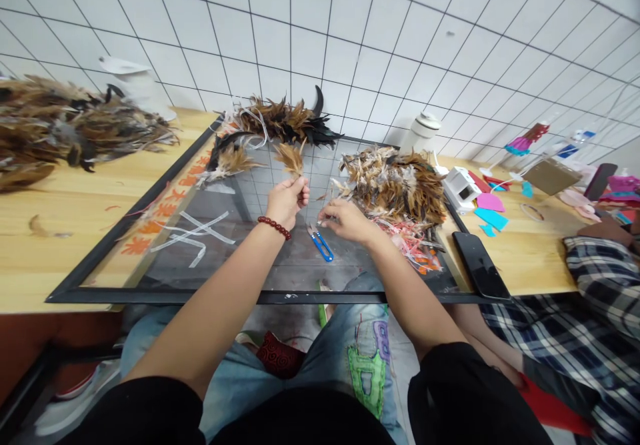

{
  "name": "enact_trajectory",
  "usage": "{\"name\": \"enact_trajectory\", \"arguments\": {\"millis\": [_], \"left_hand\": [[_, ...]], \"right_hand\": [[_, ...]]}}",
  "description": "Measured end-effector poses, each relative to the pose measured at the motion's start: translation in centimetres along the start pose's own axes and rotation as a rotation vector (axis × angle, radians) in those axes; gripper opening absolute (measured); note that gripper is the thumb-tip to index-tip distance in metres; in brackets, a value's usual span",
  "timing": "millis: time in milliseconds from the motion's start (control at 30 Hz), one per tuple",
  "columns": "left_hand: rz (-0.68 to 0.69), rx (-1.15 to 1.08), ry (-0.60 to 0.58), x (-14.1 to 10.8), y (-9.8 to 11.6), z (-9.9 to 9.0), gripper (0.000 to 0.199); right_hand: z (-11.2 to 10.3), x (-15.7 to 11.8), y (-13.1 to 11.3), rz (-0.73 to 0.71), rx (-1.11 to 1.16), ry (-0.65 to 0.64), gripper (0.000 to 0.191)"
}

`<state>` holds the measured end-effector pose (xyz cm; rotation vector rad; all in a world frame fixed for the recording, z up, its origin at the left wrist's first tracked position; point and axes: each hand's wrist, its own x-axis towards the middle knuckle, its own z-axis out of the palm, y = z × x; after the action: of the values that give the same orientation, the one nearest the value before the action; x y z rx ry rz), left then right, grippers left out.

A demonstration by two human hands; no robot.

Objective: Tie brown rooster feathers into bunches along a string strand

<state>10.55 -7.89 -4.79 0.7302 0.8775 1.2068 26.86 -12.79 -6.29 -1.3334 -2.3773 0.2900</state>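
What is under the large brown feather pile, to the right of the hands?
The feather pile rests on a black-framed clear panel; pink strips show at the pile's near edge. Whatever is beneath its middle is covered, so I cannot tell.

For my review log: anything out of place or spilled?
Slightly: a stray feather lies on the wood at left, apart from the feather pile, and the phone crowds the near right corner of the black frame.

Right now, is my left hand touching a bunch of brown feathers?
Touching: the head view shows your left hand gripping the bunch of brown feathers near its base, tips fanning out beyond it.
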Motion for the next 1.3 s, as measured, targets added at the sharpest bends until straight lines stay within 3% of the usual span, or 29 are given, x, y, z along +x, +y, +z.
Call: {"name": "enact_trajectory", "arguments": {"millis": [200, 300, 567, 933, 1067, 1100, 1167, 1233, 1300], "left_hand": [[-0.075, 0.092, -0.087, -0.3, -0.6, 0.0, 0.011], [-0.107, 0.142, -0.14, -0.4, -1.0, -0.1, 0.011], [-0.202, 0.231, -0.226, -0.7, -1.1, 0.0, 0.012], [-0.163, 0.421, -0.276, -1.3, -1.5, 0.6, 0.017], [-0.149, 0.312, -0.315, -1.2, -1.2, 0.4, 0.012], [-0.168, 0.257, -0.352, -1.1, -1.1, 0.3, 0.011], [-0.242, 0.175, -0.448, -1.0, -0.9, 0.0, 0.013], [-0.346, 0.141, -0.542, -0.8, -0.8, -0.3, 0.015], [-0.426, 0.147, -0.625, -0.8, -0.7, -0.5, 0.015]], "right_hand": [[-0.3, 0.2, -0.5, 0.095, 0.133, 0.264, 0.017], [-0.7, 0.0, -0.3, 0.071, 0.091, 0.355, 0.019], [-0.3, 0.0, 0.2, 0.085, 0.0, 0.409, 0.026], [-0.4, -0.1, 0.0, 0.027, -0.039, 0.413, 0.028], [-0.6, 0.3, 0.9, 0.272, 0.282, 0.562, 0.036], [-0.8, 0.3, 1.1, 0.352, 0.44, 0.538, 0.035], [-1.1, 0.3, 1.1, 0.427, 0.795, 0.335, 0.03], [-1.4, 0.0, 0.7, 0.388, 1.083, 0.09, 0.031], [-1.6, -0.1, 0.1, 0.341, 1.245, 0.008, 0.035]]}}
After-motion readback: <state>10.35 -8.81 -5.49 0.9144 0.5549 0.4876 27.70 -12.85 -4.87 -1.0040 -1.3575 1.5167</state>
